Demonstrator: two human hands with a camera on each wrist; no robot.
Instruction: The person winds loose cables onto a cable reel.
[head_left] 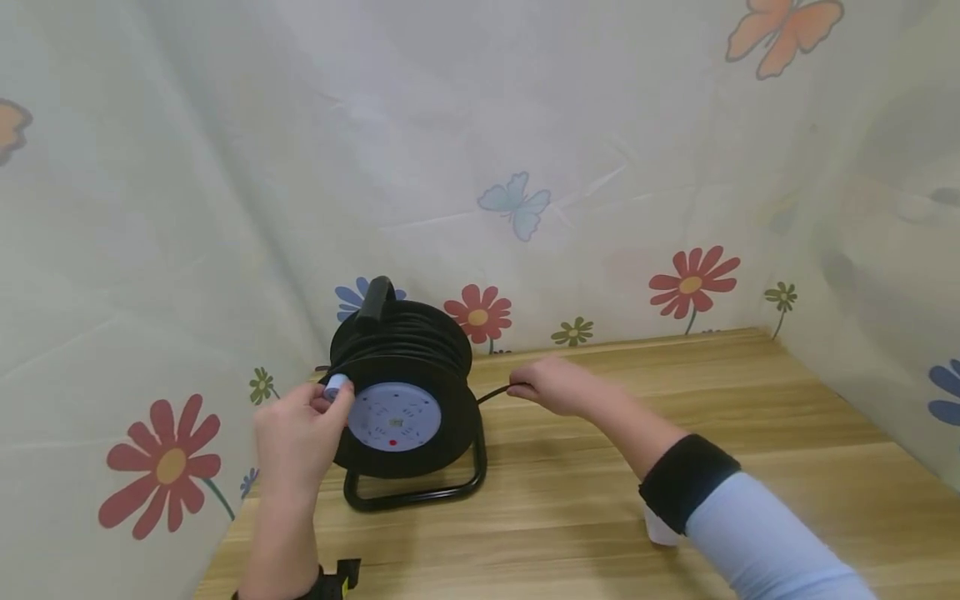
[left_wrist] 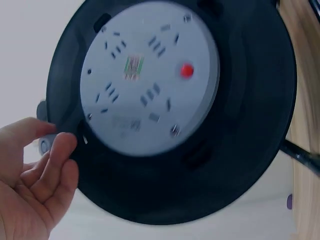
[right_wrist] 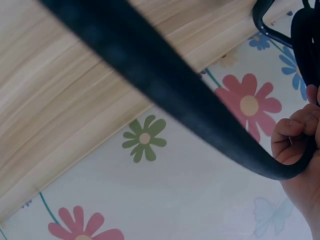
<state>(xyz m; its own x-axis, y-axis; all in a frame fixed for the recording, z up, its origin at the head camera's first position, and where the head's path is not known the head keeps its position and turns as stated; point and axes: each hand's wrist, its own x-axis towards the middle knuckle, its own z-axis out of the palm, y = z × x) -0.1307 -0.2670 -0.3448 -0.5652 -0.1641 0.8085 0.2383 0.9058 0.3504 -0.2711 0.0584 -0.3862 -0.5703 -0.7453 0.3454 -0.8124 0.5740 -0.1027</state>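
Note:
A black cable reel [head_left: 456, 421] stands upright on the wooden table, with a pale round socket panel [head_left: 375, 425] on its front and a red button [left_wrist: 187, 70]. My left hand [head_left: 296, 433] pinches the small pale crank knob [head_left: 335, 384] at the reel's left edge between thumb and fingers. To the right of the reel, my right hand [head_left: 553, 387] grips the black cable [head_left: 491, 393] that runs out from the drum. In the right wrist view the cable [right_wrist: 170, 92] bends out of the fist and hangs across close to the camera.
The reel rests on a black tube frame [head_left: 420, 500], its carrying handle [head_left: 377, 298] at the top. A small white object [head_left: 662, 530] lies partly hidden under my right wrist. Flower-printed sheeting [head_left: 420, 150] walls in the back and sides of the table [head_left: 525, 533].

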